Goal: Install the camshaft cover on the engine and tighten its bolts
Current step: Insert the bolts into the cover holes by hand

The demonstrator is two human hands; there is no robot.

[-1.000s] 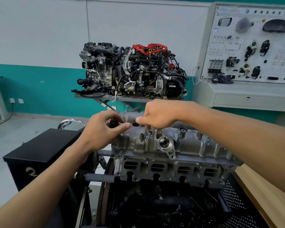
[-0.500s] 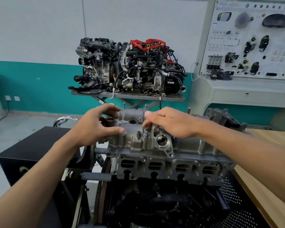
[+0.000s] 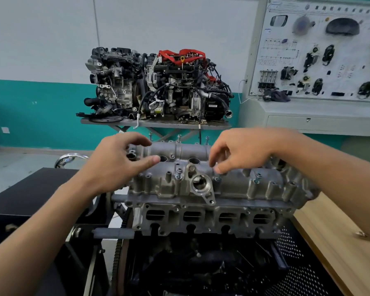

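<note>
- Two hands are over the camshaft cover (image 3: 190,150), which sits on top of the engine (image 3: 201,225) with its long side running across the view.
- Right hand (image 3: 241,152): thumb and forefinger tips are pinched together on the head of the middle bolt (image 3: 217,178) in the cover's near row. The other fingers are curled above it.
- Left hand (image 3: 115,165): fingers are loosely spread and bent over the cover's left end, holding nothing. The thumb is stretched out, its tip just beside the left round hole in the cover top. Cannot tell whether the hand touches the metal.
- Near-row bolts (image 3: 179,173): one stands proud just left of the round flanged port on the cover's front. Another stands further right, past the pinched one.
- Far-row bolts (image 3: 179,137): three stand upright along the cover's far edge, heads well above the casting.
- Black cabinet (image 3: 30,189) is to the left of the engine, and a wooden bench (image 3: 329,242) is to the right. Perforated black guard (image 3: 303,263) is low on the right, between engine and bench.
- Second engine (image 3: 158,86), with red parts on top, sits on a grey stand against the far wall.
- Training panel (image 3: 320,50), with mounted parts, is at upper right.
</note>
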